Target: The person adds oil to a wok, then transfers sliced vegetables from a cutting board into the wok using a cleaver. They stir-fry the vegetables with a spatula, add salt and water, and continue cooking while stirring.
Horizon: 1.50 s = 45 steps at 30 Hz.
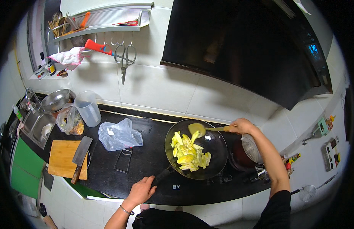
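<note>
A dark wok [214,160] stands on the black stovetop. Sliced yellow-green vegetable pieces [188,154], perhaps peeled eggplant, are heaped in its left half. My left hand [142,189] grips the wok's black handle [161,176]. With my right hand [242,126] I hold the handle of a yellowish spatula [197,129] over the wok's far side. One vegetable piece is at the spatula's head, and I cannot tell if it rests on it. Behind my right forearm is a dark red pot [241,156] with a glass lid [251,147], partly hidden.
Left of the wok lie a clear plastic bag [119,134] and a black wire stand [123,161]. A cleaver [82,151] lies across a wooden cutting board [62,160]. A plastic jug [87,110] stands behind. The sink [36,126] is far left; a range hood [237,48] overhangs the stove.
</note>
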{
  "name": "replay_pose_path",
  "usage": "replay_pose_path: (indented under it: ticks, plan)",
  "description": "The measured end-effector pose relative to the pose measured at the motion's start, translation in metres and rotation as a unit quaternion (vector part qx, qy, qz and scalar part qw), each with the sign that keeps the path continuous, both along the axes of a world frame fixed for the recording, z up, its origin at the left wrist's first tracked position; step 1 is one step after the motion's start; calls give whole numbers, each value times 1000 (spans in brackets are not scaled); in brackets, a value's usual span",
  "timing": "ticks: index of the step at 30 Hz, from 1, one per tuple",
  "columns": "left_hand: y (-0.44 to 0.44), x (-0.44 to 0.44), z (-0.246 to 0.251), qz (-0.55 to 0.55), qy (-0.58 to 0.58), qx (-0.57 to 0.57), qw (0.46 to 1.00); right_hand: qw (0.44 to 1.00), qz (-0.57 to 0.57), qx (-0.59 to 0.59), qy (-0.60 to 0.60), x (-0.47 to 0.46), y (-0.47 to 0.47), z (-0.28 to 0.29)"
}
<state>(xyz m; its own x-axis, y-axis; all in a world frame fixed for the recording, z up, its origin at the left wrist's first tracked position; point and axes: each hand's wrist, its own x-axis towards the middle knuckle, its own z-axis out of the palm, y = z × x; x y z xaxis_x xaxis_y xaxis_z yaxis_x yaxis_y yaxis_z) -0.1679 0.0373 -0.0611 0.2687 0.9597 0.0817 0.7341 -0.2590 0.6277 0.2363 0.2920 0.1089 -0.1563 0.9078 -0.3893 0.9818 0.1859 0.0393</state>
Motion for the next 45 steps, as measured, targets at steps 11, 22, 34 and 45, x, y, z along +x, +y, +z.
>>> replay_pose_path:
  ticks: [11, 22, 34, 45]
  plan:
    - [0, -7, 2, 10, 14, 10, 1000, 908, 324, 245, -101, -47, -133, 24]
    - [2, -4, 6, 12, 15, -4, 1000, 967, 210, 108, -101, -32, -185, 65]
    - [2, -4, 4, 13, 18, -2, 1000, 991, 13, -20, -128, 12, -112, 67]
    - [4, -4, 4, 4, 23, 7, 1000, 963, -164, -124, 175, 56, -73, -86]
